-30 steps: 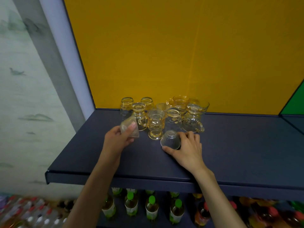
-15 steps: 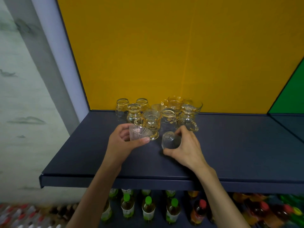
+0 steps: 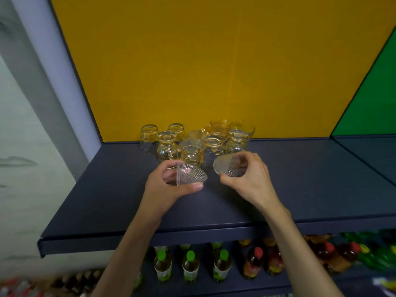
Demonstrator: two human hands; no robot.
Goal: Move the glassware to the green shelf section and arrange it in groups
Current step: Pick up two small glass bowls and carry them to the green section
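Observation:
My left hand [image 3: 169, 186] grips a small ribbed clear glass cup [image 3: 189, 174], tilted with its mouth to the right, just above the dark shelf [image 3: 300, 189]. My right hand [image 3: 250, 179] holds a second ribbed glass cup [image 3: 227, 167] on its side, mouth facing left toward the first. Behind both hands a cluster of several amber-tinted glasses [image 3: 192, 150] stands against the yellow back panel [image 3: 214, 61]. The green shelf section [image 3: 372, 103] shows at the far right.
The shelf's front edge [image 3: 150, 237] runs below my wrists. On the lower shelf stand bottles with green caps [image 3: 190, 265] and red caps [image 3: 256, 262]. A grey-white post [image 3: 53, 82] bounds the shelf on the left.
Both hands have lifted their cups off the shelf and turned them, so the two mouths now face each other. The view has shifted slightly right, showing more green.

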